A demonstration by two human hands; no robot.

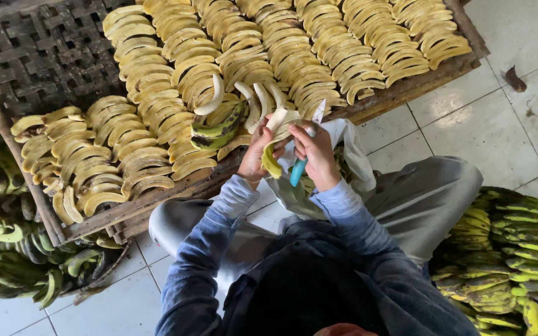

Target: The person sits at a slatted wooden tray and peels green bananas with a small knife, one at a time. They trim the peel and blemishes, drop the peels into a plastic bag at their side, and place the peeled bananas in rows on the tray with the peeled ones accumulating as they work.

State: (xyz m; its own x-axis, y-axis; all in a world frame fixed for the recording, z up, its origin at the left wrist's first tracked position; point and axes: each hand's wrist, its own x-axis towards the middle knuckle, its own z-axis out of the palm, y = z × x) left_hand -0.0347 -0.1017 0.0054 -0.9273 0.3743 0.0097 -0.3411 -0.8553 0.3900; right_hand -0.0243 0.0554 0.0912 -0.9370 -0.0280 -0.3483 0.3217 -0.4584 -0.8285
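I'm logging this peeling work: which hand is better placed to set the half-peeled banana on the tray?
Probably left: the left hand grips the half-peeled yellow banana beside the dark woven tray of peeled bananas; the right hand holds the teal-handled knife.

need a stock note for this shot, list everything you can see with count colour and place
peeled bananas: too many to count, pale yellow, in rows on the tray
woven tray: one, dark brown, wooden frame, on the floor ahead
unpeeled bunches: several, green-yellow, floor at both sides
peel: one, green-yellow, on the tray's near edge
white bag: one, on the lap
tiled floor: white
banana: one, half peeled, in left hand
knife: one, teal handle, in right hand
left hand: grips the banana
right hand: grips the knife
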